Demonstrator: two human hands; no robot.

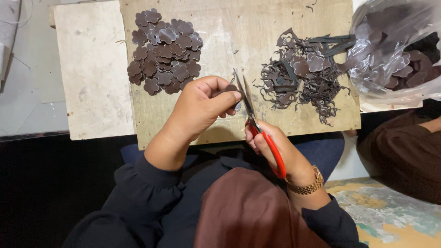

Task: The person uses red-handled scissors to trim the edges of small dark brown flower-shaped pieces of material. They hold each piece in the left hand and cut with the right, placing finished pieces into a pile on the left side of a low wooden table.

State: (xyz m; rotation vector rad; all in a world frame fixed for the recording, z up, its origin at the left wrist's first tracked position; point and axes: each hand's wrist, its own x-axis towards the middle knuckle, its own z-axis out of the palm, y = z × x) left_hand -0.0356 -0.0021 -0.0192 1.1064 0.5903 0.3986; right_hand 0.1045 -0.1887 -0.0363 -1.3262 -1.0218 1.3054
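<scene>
Left hand [202, 108]: curled up, thumb and fingers pressed together on a small dark brown flower-shaped cutout [228, 88], pinching it just above the near edge of the board.
Right hand [275, 149]: wrapped around the red handles, fingers closed on them, gold-coloured metal wristwatch [307, 185] on the wrist.
Red-handled scissors [257, 124]: held in the right hand, shiny blades pointing far and a little left, blades a bit apart, tips right beside the little flower piece.
Small flower piece: between the two hands, near the middle of the board, touching the left fingertips, mostly hidden by them.
Pale scratched wooden board [220, 32]: resting across the lap, reaching far to the top of the view.
Heap of trimmed dark brown flower shapes [165, 50]: far and left on the board, well apart from the hands, many pieces lying on top of each other.
Tangle of dark curly scraps and strips [305, 76]: far and right on the board, with a few flower shapes mixed in.
Clear crinkly plastic bag [395, 50]: far right, just past the board edge, more dark flower pieces inside.
White worn slab [92, 69]: left of the board, touching its side.
Dark sleeves [138, 193]: covering both arms, near the bottom.
Brown cloth [248, 211]: near, in the middle, between the arms.
</scene>
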